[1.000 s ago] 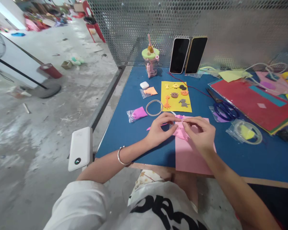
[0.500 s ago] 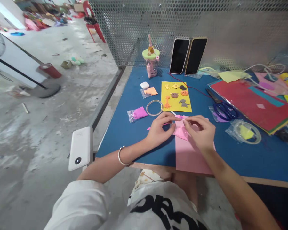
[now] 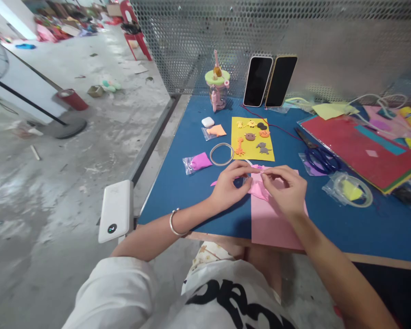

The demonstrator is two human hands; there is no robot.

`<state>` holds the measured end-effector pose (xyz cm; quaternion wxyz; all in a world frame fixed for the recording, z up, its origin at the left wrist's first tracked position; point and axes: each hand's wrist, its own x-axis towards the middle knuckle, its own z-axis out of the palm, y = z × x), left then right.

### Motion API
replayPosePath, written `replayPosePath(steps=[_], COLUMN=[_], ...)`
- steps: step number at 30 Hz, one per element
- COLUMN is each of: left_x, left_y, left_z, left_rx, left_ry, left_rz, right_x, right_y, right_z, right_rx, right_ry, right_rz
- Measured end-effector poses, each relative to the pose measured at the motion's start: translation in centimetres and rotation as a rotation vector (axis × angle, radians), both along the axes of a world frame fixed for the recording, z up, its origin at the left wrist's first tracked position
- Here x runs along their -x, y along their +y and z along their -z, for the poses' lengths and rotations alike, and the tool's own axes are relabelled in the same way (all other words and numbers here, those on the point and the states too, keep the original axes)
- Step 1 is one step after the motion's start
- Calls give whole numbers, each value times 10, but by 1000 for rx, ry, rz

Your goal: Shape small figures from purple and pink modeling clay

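Observation:
My left hand [image 3: 230,187] and my right hand [image 3: 287,191] meet over the top edge of a pink sheet [image 3: 272,224] on the blue table [image 3: 178,183]. Both pinch a small lump of pink clay [image 3: 256,188] between their fingertips. A thin pink strip sticks out to the left under my left hand. Just beyond lies a yellow sheet [image 3: 252,151] with several small clay animals on it.
A tape ring [image 3: 221,154], a bag of purple clay [image 3: 197,162], an earbud case [image 3: 208,121], a cup [image 3: 218,87] and two phones [image 3: 270,81] sit behind. Scissors [image 3: 317,153], coloured sheets [image 3: 363,148] and a bagged ring [image 3: 351,192] lie right. A power bank [image 3: 116,211] stands left.
My fingers have shifted slightly on the pink clay. The view has drifted a little; nothing else on the table has moved.

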<state>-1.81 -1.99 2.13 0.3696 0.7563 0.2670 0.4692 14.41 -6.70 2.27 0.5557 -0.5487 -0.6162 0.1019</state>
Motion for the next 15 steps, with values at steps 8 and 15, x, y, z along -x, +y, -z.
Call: replayPosePath(steps=[8, 15], left_x=[0, 16], left_y=[1, 21], left_z=[0, -7], left_rx=[-27, -102], left_ry=[50, 545], left_rz=[17, -40], right_x=[-1, 1], right_y=[0, 2], right_z=[-2, 11], right_rx=[-15, 189], right_ry=[-25, 336], right_rz=[27, -47])
